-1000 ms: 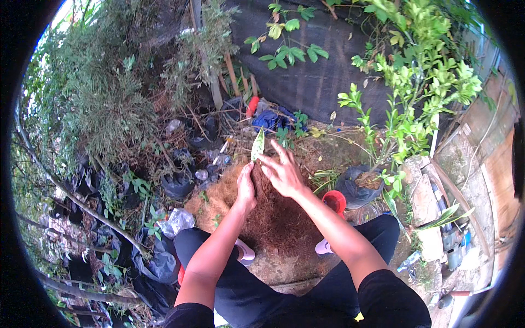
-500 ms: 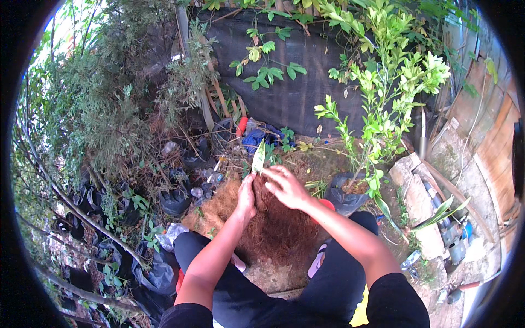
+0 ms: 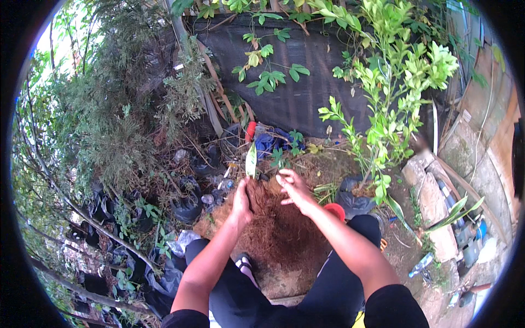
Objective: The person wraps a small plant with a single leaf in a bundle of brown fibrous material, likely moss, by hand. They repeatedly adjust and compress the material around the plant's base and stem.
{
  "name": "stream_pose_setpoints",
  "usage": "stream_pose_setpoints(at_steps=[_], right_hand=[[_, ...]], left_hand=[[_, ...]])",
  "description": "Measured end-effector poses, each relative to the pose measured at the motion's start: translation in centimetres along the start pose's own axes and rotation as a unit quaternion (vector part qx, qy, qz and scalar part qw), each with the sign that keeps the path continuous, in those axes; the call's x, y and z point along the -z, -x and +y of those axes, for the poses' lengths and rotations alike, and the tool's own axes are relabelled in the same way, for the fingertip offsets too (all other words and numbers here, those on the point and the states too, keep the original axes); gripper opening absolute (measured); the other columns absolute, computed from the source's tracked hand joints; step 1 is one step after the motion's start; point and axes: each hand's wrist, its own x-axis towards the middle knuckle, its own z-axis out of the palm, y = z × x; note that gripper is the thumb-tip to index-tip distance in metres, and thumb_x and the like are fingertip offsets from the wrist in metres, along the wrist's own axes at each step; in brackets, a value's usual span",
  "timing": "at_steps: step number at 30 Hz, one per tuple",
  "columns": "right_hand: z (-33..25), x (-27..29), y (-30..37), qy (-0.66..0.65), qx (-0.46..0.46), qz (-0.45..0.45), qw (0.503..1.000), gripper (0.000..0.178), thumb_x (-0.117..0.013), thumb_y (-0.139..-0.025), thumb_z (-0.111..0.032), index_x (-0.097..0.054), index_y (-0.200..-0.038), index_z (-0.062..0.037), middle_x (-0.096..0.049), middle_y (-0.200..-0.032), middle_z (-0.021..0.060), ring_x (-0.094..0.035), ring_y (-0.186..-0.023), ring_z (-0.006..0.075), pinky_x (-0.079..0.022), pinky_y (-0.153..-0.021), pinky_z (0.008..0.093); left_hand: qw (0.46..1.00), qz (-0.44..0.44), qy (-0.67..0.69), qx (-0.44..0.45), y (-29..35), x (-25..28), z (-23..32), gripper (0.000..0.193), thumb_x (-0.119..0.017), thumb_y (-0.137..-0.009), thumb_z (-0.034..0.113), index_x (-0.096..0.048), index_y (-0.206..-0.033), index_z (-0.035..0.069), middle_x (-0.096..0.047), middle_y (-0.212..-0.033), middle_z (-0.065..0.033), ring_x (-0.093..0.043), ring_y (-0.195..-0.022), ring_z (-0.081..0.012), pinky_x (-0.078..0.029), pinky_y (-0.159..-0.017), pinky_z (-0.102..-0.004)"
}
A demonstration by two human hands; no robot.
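My left hand [image 3: 241, 205] is closed around the side of a brown coconut-fibre clump [image 3: 256, 195]. A short pale-green leaf cutting with darker markings [image 3: 251, 159] stands upright out of the top of that clump. To the right of it, my right hand [image 3: 295, 191] is held in the air, apart from the clump, its fingers spread and slightly bent with nothing between them. Beneath both hands lies a large heap of loose brown fibre [image 3: 279, 235] on the ground between my feet. Part of the clump is hidden behind my left fingers.
A red pot [image 3: 334, 210] stands by my right knee, near a black grow bag [image 3: 354, 199] holding a leafy shrub. Stone blocks [image 3: 435, 213] and a plastic bottle [image 3: 420, 264] lie at right. Several black planting bags [image 3: 187, 205] line the left; dark netting [image 3: 322, 82] hangs behind.
My right hand has moved away from the leaf and clump toward the right, fingers apart. The left hand still holds the clump, now slightly lower and to the left.
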Motion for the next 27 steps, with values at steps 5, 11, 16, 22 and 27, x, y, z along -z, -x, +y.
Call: stream_pose_setpoints(at_steps=[5, 11, 16, 22, 27], right_hand=[[2.1, -4.0, -1.8, -0.008, 0.044, 0.012, 0.999, 0.068, -0.061, -0.098, -0.053, -0.047, -0.145, -0.0061, -0.063, -0.129, 0.0152, -0.059, -0.115, 0.0232, -0.049, -0.098, 0.0392], [3.4, -4.7, -3.3, -0.136, 0.017, -0.001, 0.991, 0.068, -0.058, -0.098, -0.057, -0.055, -0.139, -0.0034, -0.059, -0.137, 0.0139, -0.054, -0.126, 0.0251, -0.04, -0.106, 0.0387], [2.8, -4.8, -4.7, -0.116, 0.04, 0.069, 0.99, 0.061, -0.062, -0.095, -0.055, -0.064, -0.124, -0.0019, -0.068, -0.107, 0.0092, -0.059, -0.096, 0.0181, -0.046, -0.084, 0.0354], [1.2, -3.9, -4.0, -0.234, 0.038, 0.059, 0.97, 0.043, -0.069, -0.097, -0.04, -0.067, -0.116, -0.0015, -0.069, -0.109, 0.0076, -0.061, -0.098, 0.014, -0.047, -0.084, 0.0315], [0.8, -3.3, -3.8, -0.26, 0.005, 0.088, 0.962, 0.034, -0.073, -0.094, -0.03, -0.07, -0.112, -0.0016, -0.071, -0.107, 0.0069, -0.064, -0.092, 0.013, -0.049, -0.081, 0.0297]], left_hand=[[0.996, -0.018, 0.068, 0.049, -2.1, -1.3, -3.4, 0.037, -0.055, -0.1, 0.041, -0.063, -0.117, 0.009, -0.069, -0.108, -0.0088, -0.067, -0.094, -0.0252, -0.055, -0.085, -0.0438], [0.988, 0.064, -0.003, -0.14, -2.3, -3.4, -4.5, 0.022, -0.057, -0.102, 0.029, -0.064, -0.112, 0.01, -0.065, -0.107, -0.0019, -0.06, -0.1, -0.0147, -0.049, -0.09, -0.0318], [0.977, 0.07, 0.024, -0.202, -2.8, -4.8, -4.2, 0.026, -0.056, -0.104, 0.027, -0.065, -0.116, 0.005, -0.065, -0.109, -0.0032, -0.059, -0.102, -0.0131, -0.047, -0.092, -0.03], [0.813, 0.132, -0.417, -0.384, -4.9, -4.5, -5.0, 0.042, -0.048, -0.106, 0.034, -0.062, -0.136, 0.009, -0.055, -0.148, -0.0038, -0.04, -0.141, -0.0304, -0.024, -0.12, -0.042], [0.802, 0.141, -0.428, -0.392, -5.3, -4.8, -5.9, 0.042, -0.046, -0.104, 0.033, -0.064, -0.134, 0.009, -0.055, -0.148, -0.0026, -0.037, -0.145, -0.031, -0.018, -0.122, -0.0459]])
